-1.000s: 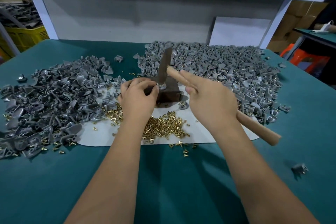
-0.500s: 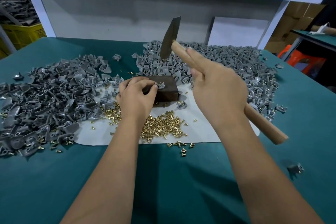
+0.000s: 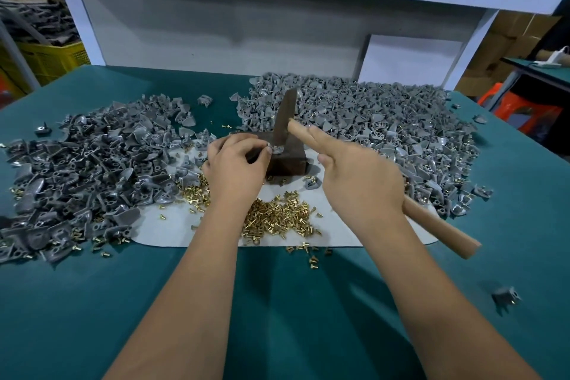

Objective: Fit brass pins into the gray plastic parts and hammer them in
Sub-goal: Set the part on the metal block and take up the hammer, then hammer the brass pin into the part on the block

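On the tabletop: a teal cloth-covered tabletop (image 3: 92,302) carries everything, with one white mat (image 3: 172,222) laid in the middle.
Block: one dark, square-edged block (image 3: 288,160) stands on the mat, partly hidden behind the left hand.
Left hand: the left hand (image 3: 236,168) is at the block's near-left corner, fingers (image 3: 243,145) curled in and pinching one small gray plastic part (image 3: 275,149) on the block's top; most of that part is covered, its shape hard to read.
Right hand: the right hand (image 3: 357,177) grips one hammer (image 3: 285,120) by its round, pale wooden handle, with two fingers laid straight along the wood and the rest hidden underneath.
Hammer head: dark metal, flat and tapered, standing upright with its lower end down at the held part; contact is too blurred to call.
Handle end: it sticks out below the right wrist, over the mat's right edge.
Gray parts: two big heaps, too many to count, a left pile (image 3: 80,170) and a right pile (image 3: 370,126), all matte, curved, shell-like pieces.
Strays: one loose part (image 3: 504,296) lies alone near the right forearm.
Brass pins: a shiny heap of short headed brass pins (image 3: 277,219) lies on the mat between the forearms, uncountable, a few spilling onto the cloth.
Edges: the left pile is cut off by the frame.
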`<move>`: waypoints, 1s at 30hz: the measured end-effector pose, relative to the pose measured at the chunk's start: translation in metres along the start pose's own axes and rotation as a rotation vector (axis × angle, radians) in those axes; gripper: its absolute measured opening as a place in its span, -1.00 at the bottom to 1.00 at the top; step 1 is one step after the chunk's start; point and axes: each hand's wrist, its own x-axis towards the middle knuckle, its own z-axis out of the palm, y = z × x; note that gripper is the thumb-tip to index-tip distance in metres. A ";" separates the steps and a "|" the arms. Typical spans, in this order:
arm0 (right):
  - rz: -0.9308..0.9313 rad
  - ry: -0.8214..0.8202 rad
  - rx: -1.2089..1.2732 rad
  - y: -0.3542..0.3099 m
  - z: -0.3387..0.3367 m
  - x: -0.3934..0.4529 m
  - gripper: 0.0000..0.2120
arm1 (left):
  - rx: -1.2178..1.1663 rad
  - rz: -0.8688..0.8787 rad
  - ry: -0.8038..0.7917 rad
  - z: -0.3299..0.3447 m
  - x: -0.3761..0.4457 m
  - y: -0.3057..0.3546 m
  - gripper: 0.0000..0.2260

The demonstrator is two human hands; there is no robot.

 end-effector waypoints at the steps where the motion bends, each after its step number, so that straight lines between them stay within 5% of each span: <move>1: 0.011 0.035 -0.016 0.000 -0.001 0.003 -0.56 | 0.003 -0.002 0.002 0.000 0.001 0.000 -0.93; 4: 0.036 0.176 -0.008 -0.002 -0.005 0.002 -0.55 | 0.022 -0.012 0.004 0.002 0.001 0.000 -0.91; 9: -0.067 0.036 -0.079 -0.004 -0.002 0.000 -0.53 | 0.018 -0.011 -0.005 0.001 0.001 -0.001 -0.88; 13: 0.016 0.199 -0.019 -0.009 -0.008 0.004 -0.53 | 0.023 0.002 -0.008 0.002 0.001 -0.001 -0.87; 17: -0.085 0.040 -0.076 -0.009 0.000 -0.003 -0.51 | 0.024 -0.011 -0.005 0.002 0.001 -0.001 -0.85; 23: 0.017 0.204 -0.007 -0.007 -0.007 0.003 -0.51 | 0.014 0.000 -0.006 0.003 0.001 -0.002 -0.90; 27: -0.054 0.002 -0.085 -0.004 0.001 -0.003 -0.50 | -0.022 -0.004 -0.005 0.001 0.001 -0.001 -0.93; 30: 0.010 0.096 -0.035 -0.003 -0.003 0.004 -0.49 | -0.012 -0.020 -0.001 0.001 0.002 0.000 -0.92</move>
